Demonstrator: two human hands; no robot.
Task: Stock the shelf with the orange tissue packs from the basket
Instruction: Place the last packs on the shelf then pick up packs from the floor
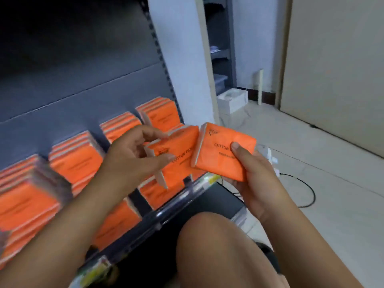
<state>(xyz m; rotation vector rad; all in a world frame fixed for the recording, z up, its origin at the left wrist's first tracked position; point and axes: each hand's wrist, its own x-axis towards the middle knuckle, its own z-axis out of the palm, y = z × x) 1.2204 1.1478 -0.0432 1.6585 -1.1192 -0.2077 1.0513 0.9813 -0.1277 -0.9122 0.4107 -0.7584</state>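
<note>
View from a head camera, looking down at a person crouched in front of a grey store shelf [83, 96]. Rows of stacked orange tissue packs [76, 161] fill the shelf from 9 o'clock toward the centre of the view, standing behind a clear plastic front rail [172, 206] that runs diagonally from 7 o'clock up to the centre.

Near the centre, the left hand [133, 154] pinches one orange pack [180, 161]. The thumb lies on its printed face and the fingers curl over its upper edge. This pack is tilted and sits over the right end of the shelf, above the front row. Whether it touches the packs beneath cannot be told.

Just beside it, at its 3 o'clock, the right hand [251, 177] grips a second orange pack [220, 161], with the thumb pressed on top and the fingers underneath. The words "COTTON" are partly readable on it. This pack is held off the shelf's right end, over the floor, and its left edge overlaps the first pack.

A bare knee [218, 246] fills the view at 6 o'clock. On the pale tiled floor [311, 152] at 3 o'clock lies a black cable [309, 192]. A white box [230, 100] sits at about 1 o'clock, and a beige door [342, 59] stands at 2 o'clock.
</note>
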